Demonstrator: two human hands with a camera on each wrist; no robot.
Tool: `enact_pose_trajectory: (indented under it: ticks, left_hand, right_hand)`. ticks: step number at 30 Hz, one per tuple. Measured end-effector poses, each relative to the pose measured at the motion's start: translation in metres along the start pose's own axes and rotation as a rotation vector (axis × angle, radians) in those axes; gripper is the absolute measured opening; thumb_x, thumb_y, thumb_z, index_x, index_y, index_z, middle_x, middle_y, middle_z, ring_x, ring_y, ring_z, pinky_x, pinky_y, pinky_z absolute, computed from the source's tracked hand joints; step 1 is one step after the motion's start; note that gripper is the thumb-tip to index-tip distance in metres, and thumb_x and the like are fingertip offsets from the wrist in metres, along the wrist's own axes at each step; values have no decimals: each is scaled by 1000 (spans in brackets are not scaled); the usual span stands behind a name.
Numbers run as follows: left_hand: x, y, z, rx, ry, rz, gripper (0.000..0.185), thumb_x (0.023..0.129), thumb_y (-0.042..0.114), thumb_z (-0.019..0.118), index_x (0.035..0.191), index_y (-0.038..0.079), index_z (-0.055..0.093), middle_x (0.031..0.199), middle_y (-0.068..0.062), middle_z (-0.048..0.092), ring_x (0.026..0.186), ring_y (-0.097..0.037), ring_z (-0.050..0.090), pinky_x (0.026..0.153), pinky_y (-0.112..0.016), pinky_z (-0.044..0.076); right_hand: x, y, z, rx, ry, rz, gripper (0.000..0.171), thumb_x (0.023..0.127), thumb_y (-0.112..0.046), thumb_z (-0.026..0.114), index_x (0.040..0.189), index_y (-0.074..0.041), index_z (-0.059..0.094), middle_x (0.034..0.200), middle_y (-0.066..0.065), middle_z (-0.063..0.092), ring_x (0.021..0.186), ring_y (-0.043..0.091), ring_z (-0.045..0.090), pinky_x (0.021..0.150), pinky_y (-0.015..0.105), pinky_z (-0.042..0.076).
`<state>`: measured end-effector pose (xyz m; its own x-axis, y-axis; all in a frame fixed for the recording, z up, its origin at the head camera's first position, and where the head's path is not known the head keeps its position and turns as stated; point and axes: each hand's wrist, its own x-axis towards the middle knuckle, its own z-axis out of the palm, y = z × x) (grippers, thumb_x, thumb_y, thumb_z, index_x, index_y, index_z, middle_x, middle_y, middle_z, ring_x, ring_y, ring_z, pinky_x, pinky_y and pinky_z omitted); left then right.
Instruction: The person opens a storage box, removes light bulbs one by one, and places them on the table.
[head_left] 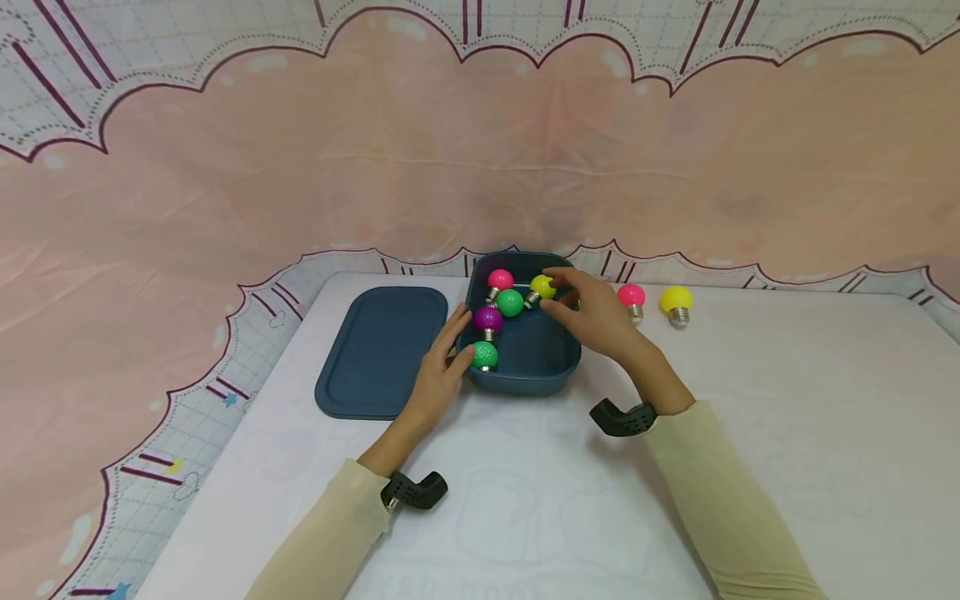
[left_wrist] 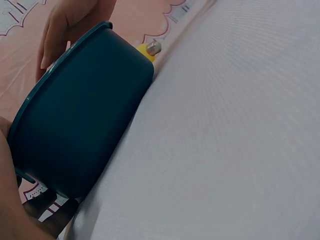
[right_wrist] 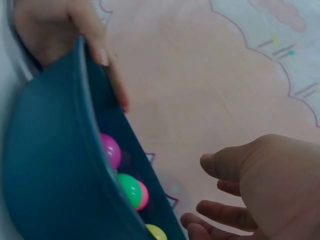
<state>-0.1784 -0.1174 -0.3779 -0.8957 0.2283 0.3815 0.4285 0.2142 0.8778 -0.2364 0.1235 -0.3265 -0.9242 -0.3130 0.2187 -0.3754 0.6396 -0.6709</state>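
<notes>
A dark blue box stands open on the white table and holds several coloured bulbs. My left hand grips its left rim beside a green bulb, with the thumb hooked over the edge. My right hand hovers over the box's far right corner. Its fingers are loosely spread around a yellow bulb without closing on it. In the right wrist view that hand is empty above the yellow bulb. Purple, green and pink bulbs lie between.
The box's blue lid lies flat to the left. A pink bulb and a yellow bulb sit on the table right of the box. A pink patterned backdrop hangs behind and drapes round the table edges.
</notes>
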Motion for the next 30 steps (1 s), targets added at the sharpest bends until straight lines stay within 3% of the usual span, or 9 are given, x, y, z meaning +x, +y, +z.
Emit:
enact_pose_trajectory:
  ticks: [7,19,30]
  left_hand:
    - [0,0,0,-3,0,11,48,98,-3,46,144,-8,34,153,-23,22,141,-36,19,104,-58,28]
    - [-1,0,-1,-6,-15,-4,48,99,-1,44,145,-7,32,154,-21,21,142,-34,18,104,-57,28]
    - [0,-1,-1,3,-17,3,48,99,-2,45,145,-6,33,154,-21,21,142,-34,19,104,-56,29]
  right_hand:
    - [0,-5,15,49,-60,-14,52,93,-23,63,141,-10,46,127,17,56,100,28,59,77,40,54]
    - [-2,-15,39,57,-178,-128,46,93,-19,64,135,-3,52,122,16,62,96,25,64,78,36,54]
    - [-1,-19,52,10,-253,-167,44,93,-19,65,132,-3,55,120,14,63,97,25,63,79,34,53]
